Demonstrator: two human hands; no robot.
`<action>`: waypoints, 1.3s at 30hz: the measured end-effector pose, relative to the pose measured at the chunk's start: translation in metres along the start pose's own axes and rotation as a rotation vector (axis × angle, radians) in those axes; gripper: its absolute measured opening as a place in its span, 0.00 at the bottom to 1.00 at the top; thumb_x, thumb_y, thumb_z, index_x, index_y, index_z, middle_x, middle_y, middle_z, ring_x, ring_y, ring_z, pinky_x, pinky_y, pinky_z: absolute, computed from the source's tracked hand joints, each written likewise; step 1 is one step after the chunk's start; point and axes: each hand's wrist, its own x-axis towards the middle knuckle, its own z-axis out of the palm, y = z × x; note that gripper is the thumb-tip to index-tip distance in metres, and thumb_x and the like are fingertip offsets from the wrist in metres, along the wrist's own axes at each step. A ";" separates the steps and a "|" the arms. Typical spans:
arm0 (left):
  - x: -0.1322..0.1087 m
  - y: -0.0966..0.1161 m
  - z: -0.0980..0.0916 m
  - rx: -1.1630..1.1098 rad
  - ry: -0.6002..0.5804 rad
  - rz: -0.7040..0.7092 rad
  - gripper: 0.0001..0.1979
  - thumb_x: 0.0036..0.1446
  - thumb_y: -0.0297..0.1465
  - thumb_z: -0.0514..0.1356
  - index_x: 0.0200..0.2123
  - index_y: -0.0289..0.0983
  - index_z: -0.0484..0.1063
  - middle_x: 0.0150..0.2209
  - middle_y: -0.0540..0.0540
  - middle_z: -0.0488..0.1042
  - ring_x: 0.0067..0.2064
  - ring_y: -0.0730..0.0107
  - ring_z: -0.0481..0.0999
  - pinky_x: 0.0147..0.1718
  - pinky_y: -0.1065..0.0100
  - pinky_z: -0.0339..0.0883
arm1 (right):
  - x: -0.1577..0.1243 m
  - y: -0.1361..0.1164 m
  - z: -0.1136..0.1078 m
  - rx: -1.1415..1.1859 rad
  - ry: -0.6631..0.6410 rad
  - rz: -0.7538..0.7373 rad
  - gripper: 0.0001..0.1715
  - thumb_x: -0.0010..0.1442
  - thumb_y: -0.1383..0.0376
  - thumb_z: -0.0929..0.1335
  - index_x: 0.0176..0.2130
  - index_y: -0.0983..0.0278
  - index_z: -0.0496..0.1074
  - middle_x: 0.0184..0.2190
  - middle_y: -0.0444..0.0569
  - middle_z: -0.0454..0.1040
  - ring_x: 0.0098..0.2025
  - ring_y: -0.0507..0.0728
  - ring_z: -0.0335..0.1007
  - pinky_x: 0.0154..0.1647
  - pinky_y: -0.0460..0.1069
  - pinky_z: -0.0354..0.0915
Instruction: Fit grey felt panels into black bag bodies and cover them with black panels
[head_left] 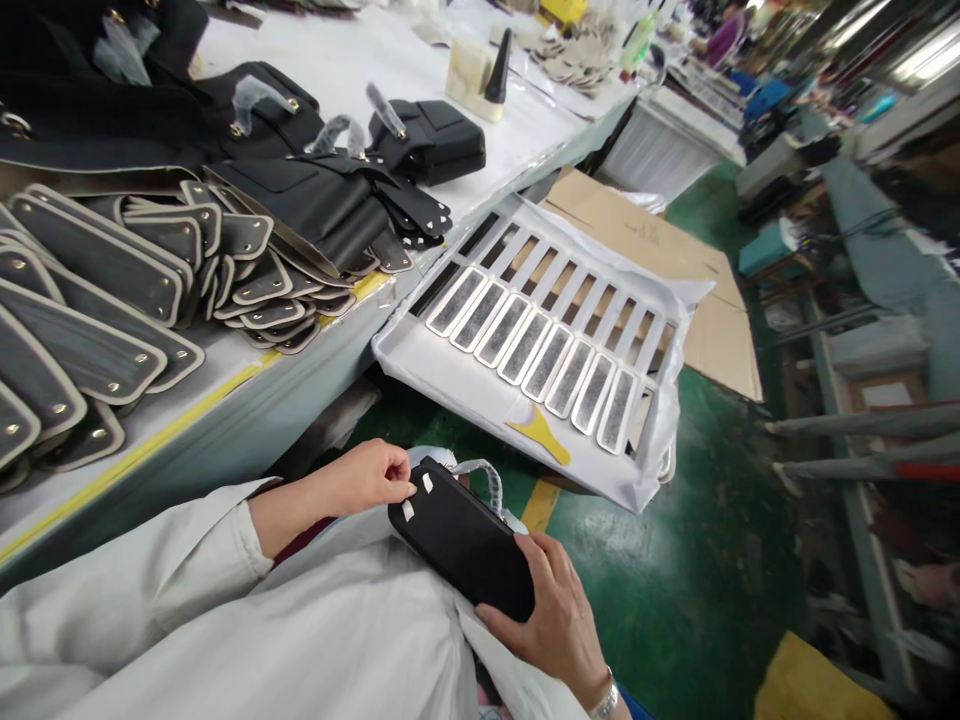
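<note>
A small black handbag (469, 545) rests at my lap, lying aslant with a flat side up. Its handle (484, 475) is wrapped in clear plastic and sticks out on the far side. Two small white tabs (428, 483) show near the bag's left end. My right hand (551, 610) grips the right end, thumb on the near edge and fingers over the far one. At the left end, beside the tabs, my left hand (375, 477) has its fingers curled and pinched together against the bag's edge. Whatever lies between those fingertips is too small to make out.
On the white table (315, 45) to the left lie piled black panels (97, 320) with pale edges and several black bags (427, 140). A white-covered rack (465, 385) holds a row of grey strips and a yellow scraper-like piece (541, 436). Flattened cardboard (660, 250) lies behind.
</note>
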 end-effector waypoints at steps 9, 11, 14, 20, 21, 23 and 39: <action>0.001 0.004 0.005 0.024 0.056 -0.052 0.09 0.43 0.34 0.58 0.18 0.37 0.61 0.18 0.55 0.63 0.23 0.74 0.60 0.22 0.72 0.52 | 0.004 0.001 -0.012 0.039 -0.121 0.011 0.44 0.46 0.48 0.72 0.54 0.68 0.62 0.50 0.61 0.65 0.51 0.67 0.65 0.50 0.61 0.67; -0.001 0.004 0.005 0.013 0.050 -0.050 0.09 0.43 0.33 0.58 0.19 0.37 0.61 0.18 0.55 0.63 0.23 0.75 0.60 0.22 0.72 0.52 | 0.010 -0.005 -0.015 0.056 -0.128 -0.008 0.45 0.47 0.48 0.71 0.57 0.68 0.60 0.53 0.62 0.64 0.53 0.67 0.63 0.51 0.61 0.65; -0.003 0.004 0.004 -0.007 0.035 -0.046 0.09 0.44 0.34 0.58 0.20 0.37 0.62 0.19 0.55 0.63 0.23 0.74 0.60 0.23 0.72 0.52 | 0.027 -0.024 -0.016 0.069 -0.137 -0.068 0.47 0.49 0.48 0.71 0.60 0.66 0.57 0.58 0.61 0.60 0.58 0.68 0.58 0.56 0.62 0.61; -0.004 -0.006 0.005 -0.148 0.041 -0.043 0.12 0.44 0.36 0.62 0.24 0.37 0.62 0.20 0.56 0.62 0.23 0.76 0.60 0.20 0.74 0.54 | 0.073 -0.064 -0.010 0.057 -0.188 -0.233 0.46 0.49 0.46 0.71 0.62 0.56 0.57 0.62 0.55 0.56 0.59 0.66 0.55 0.58 0.62 0.55; -0.004 -0.009 0.006 -0.210 0.036 -0.056 0.13 0.44 0.36 0.63 0.25 0.37 0.61 0.21 0.57 0.61 0.22 0.76 0.60 0.19 0.74 0.55 | 0.077 -0.067 -0.009 0.051 -0.197 -0.256 0.44 0.49 0.46 0.71 0.61 0.55 0.58 0.61 0.54 0.56 0.59 0.66 0.55 0.58 0.62 0.54; -0.003 -0.016 0.007 -0.369 -0.025 -0.083 0.15 0.44 0.37 0.64 0.29 0.38 0.59 0.23 0.58 0.60 0.21 0.77 0.62 0.17 0.75 0.59 | 0.083 -0.070 -0.008 0.037 -0.210 -0.280 0.41 0.50 0.46 0.70 0.60 0.53 0.60 0.61 0.54 0.56 0.59 0.66 0.54 0.58 0.62 0.54; -0.018 -0.030 0.004 -0.591 -0.093 -0.099 0.19 0.53 0.47 0.57 0.28 0.35 0.66 0.20 0.53 0.67 0.22 0.72 0.71 0.22 0.70 0.68 | 0.088 -0.078 -0.008 -0.024 -0.238 -0.323 0.37 0.51 0.50 0.71 0.58 0.52 0.63 0.61 0.56 0.56 0.59 0.67 0.54 0.56 0.62 0.57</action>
